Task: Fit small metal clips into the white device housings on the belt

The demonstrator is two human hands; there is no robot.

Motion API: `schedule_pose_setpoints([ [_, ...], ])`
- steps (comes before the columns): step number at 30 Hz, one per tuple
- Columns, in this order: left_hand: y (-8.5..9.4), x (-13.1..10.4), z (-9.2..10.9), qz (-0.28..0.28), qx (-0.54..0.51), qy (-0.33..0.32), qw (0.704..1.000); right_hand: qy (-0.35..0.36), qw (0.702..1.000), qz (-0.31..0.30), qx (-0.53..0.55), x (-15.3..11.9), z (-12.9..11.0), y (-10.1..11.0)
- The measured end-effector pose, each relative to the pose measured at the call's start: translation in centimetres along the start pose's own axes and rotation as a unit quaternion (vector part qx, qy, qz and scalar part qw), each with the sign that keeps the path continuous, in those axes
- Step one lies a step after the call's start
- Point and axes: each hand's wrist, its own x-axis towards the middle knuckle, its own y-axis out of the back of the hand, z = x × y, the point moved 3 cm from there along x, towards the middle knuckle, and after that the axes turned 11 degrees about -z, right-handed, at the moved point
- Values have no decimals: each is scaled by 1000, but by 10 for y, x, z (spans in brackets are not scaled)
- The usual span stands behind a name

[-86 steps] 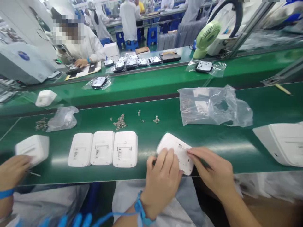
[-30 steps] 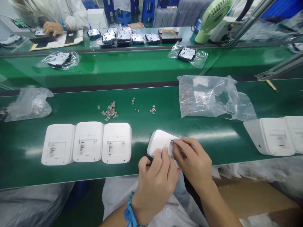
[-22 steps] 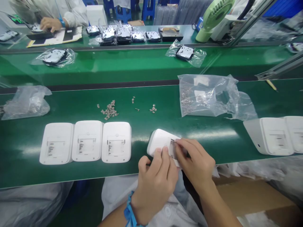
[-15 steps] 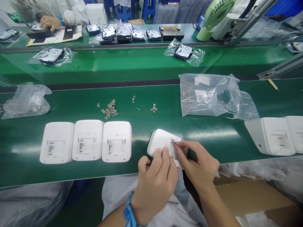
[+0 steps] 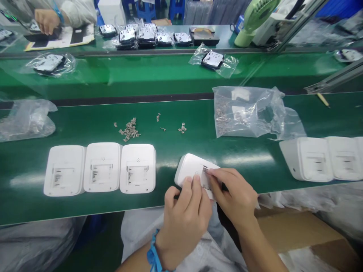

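A white plastic housing (image 5: 189, 163) lies tilted on the green work surface, its compartment side up. My left hand (image 5: 188, 215) steadies it, with fingertips pressed on its face and wrapped about the near edge. A blue band is on that wrist. My right hand (image 5: 234, 196) pinches a small metal contact piece (image 5: 205, 170) at the compartment's upper corner; the fingertips partly cover the piece. Left of the hands, three similar housings (image 5: 138, 151) lie in a row with open compartments. Beyond them is a pile of small metal contacts (image 5: 130, 130), and a smaller cluster (image 5: 182, 128) lies nearer the middle.
Clear bags lie at right (image 5: 241, 121) and left (image 5: 27, 122). More white housings (image 5: 314, 166) stand at the right. Across a green strip (image 5: 136, 71) carrying bagged parts (image 5: 212, 59), a co-worker's hand (image 5: 47, 20) rests on a dark item. A green fan (image 5: 256, 19) stands there.
The right-hand housings and the bagged parts on the far strip have shifted left. My hands keep nearly the same pose on the housing. The view has shifted slightly.
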Motion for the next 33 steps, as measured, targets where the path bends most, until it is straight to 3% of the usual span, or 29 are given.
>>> schedule_pose_setpoints([
  [4,0,-1,-1,1,-2,1,1000,-60,997,24,37,5,7,3],
  [8,0,-1,0,7,-8,5,1000,-92,995,-17,31,15,7,3],
  [15,2,3,-3,8,-8,43,999,-143,987,-19,-67,11,-5,-1],
  [20,2,13,-6,-11,-22,16,1000,-81,990,-104,-53,10,-3,20],
  [24,-9,27,-1,-40,-1,14,999,4,993,-106,-40,64,-2,39],
  [26,-16,31,4,-49,29,18,998,45,987,-151,-17,107,-5,26],
  [29,-23,25,8,-40,28,33,998,68,960,-271,-31,171,-9,-23],
  [31,-23,13,6,-19,-5,76,997,68,932,-351,-59,199,-8,-62],
  [33,-20,-2,1,5,-47,139,989,77,914,-391,-78,214,-7,-91],
])
